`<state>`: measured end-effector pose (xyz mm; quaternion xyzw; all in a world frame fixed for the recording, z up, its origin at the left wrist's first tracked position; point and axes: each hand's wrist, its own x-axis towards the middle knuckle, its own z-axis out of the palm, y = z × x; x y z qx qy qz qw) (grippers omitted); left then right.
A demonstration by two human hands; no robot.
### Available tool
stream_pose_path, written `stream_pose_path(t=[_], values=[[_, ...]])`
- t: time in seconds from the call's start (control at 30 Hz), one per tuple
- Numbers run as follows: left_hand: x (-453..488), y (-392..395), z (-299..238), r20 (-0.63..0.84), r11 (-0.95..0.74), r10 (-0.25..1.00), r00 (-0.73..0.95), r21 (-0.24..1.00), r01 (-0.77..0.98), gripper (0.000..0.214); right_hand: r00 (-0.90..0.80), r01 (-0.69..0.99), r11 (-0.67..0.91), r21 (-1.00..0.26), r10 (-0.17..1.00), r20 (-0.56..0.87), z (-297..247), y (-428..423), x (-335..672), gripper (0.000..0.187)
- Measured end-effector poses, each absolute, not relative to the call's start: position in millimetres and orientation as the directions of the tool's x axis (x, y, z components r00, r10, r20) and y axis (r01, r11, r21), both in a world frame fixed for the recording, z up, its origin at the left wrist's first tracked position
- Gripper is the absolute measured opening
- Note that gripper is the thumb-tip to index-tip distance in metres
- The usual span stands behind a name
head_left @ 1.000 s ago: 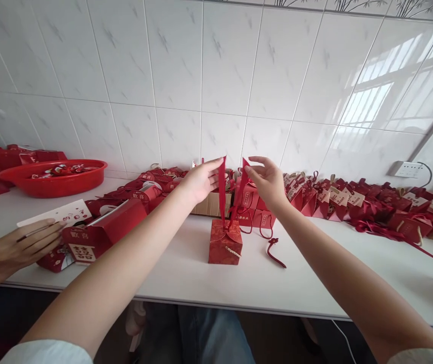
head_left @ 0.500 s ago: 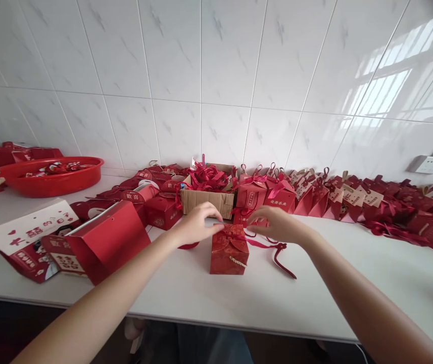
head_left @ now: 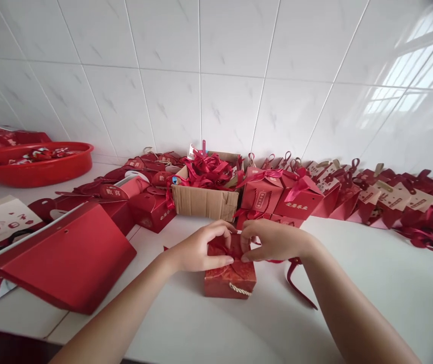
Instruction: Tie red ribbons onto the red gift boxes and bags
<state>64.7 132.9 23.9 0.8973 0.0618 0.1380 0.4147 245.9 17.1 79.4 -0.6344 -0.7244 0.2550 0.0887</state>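
Observation:
A small red patterned gift box (head_left: 230, 280) with a gold cord handle stands on the white table (head_left: 371, 283) in front of me. My left hand (head_left: 197, 248) and my right hand (head_left: 273, 240) meet on top of the box, fingers curled and pinching the dark red ribbon (head_left: 295, 280) there. The ribbon's loose tail trails off to the right of the box onto the table.
A cardboard box (head_left: 204, 201) full of red ribbons sits behind the gift box. Several finished red boxes (head_left: 295, 199) line the tiled wall to the right. A large red paper bag (head_left: 68, 263) lies at the left, with a red basin (head_left: 30, 164) at the far left.
My hands came down from holding the ribbon ends raised and apart to pinching them together on the box top. The view moved closer. The other person's hand at the left is gone.

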Motion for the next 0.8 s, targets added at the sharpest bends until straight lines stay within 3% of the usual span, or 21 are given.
stream_pose_path(t=[0.13, 0.33, 0.63, 0.8], values=[[62.5, 128.8, 20.8, 0.208, -0.6, 0.283, 0.936, 0.8, 0.004, 0.017, -0.165, 0.836, 0.065, -0.545, 0.977, -0.137, 80.4, 11.9, 243.9, 0.012], [62.0, 129.3, 16.9, 0.229, -0.599, 0.366, 0.902, 0.8, 0.04, 0.024, -0.18, 0.65, -0.016, -0.76, 0.968, -0.174, 77.7, 7.9, 241.6, 0.014], [58.9, 132.7, 17.3, 0.273, -0.636, 0.402, 0.874, 0.77, 0.053, 0.021, -0.093, 0.792, -0.13, -0.597, 0.94, -0.328, 81.8, 5.8, 249.4, 0.012], [56.8, 135.0, 18.3, 0.367, -0.743, 0.365, 0.855, 0.668, 0.031, 0.012, -0.171, 0.716, -0.007, -0.698, 0.968, -0.185, 73.1, 9.8, 248.0, 0.009]])
